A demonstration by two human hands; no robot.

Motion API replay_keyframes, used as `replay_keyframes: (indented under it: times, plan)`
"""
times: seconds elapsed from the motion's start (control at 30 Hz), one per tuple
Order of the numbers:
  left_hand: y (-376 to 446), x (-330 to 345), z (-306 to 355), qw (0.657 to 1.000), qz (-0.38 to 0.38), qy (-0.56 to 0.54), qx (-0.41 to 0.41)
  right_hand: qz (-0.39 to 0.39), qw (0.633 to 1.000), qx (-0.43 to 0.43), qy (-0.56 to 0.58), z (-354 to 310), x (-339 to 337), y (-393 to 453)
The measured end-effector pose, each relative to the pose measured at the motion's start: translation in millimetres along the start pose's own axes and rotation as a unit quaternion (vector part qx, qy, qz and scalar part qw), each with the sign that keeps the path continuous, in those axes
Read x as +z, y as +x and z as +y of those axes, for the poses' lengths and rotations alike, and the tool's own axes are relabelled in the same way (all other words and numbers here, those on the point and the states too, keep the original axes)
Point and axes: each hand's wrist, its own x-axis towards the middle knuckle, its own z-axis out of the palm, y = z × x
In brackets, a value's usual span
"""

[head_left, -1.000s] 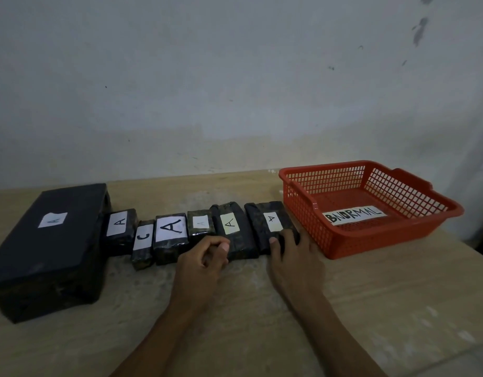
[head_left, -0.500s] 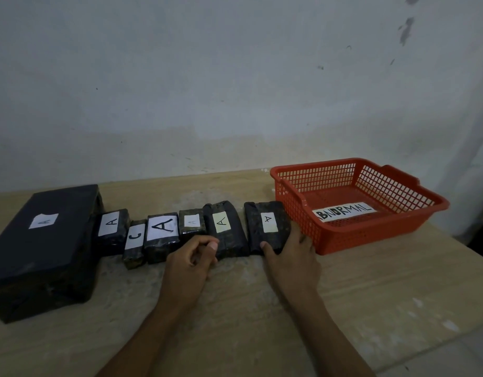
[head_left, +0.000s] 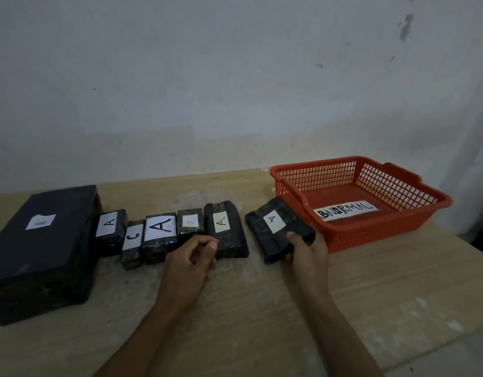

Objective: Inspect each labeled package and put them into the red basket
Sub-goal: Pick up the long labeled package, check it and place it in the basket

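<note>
- Since the last frame our right hand [head_left: 307, 254] has lifted the rightmost package [head_left: 278, 231] out of the row; thumb on top, fingers beneath, gripping it.
- Red basket [head_left: 381, 227] sits just beyond that hand.
- Left hand [head_left: 187, 261] loosely curled, holding nothing, near the remaining packages [head_left: 225, 229].

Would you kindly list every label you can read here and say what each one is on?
"ABNORMAL": paper strip inside the red basket.
"A": package gripped by the right hand.
"A": long package.
"A", faint: small package.
"A", large: package.
"C": narrow package.
"A": package.
Big black box: label too blurred to read.
</note>
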Motion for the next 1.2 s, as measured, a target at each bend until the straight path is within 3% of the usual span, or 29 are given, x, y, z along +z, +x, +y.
replay_keyframes:
  times: [0.17, 0.4, 0.73, 1.0, 1.2]
  plan:
    - [-1.1, 0.2, -3.0, 0.999, -0.018, 0.032, 0.014, 0.010, 0.990, 0.018, 0.141, -3.9, 2.0, -10.0]
    - [-4.9, 1.8, 4.3, 0.999, -0.020, -0.041, -0.004, -0.082, 0.973, 0.036, 0.212, -5.5, 12.8, -20.0]
    - [-7.3, 3.3, 6.9, 0.999, -0.022, -0.044, 0.015, -0.222, 0.967, -0.064, 0.106, -1.6, 23.5, -36.3]
    - [-7.9, 1.3, 8.3, 0.999, 0.015, -0.030, 0.008, -0.212, 0.972, -0.104, -0.001, 1.6, 28.5, -33.8]
    - [-6.4, 5.1, 4.8, 1.000, 0.018, -0.016, 0.016, -0.191, 0.976, -0.100, -0.004, 7.1, 28.2, -26.3]
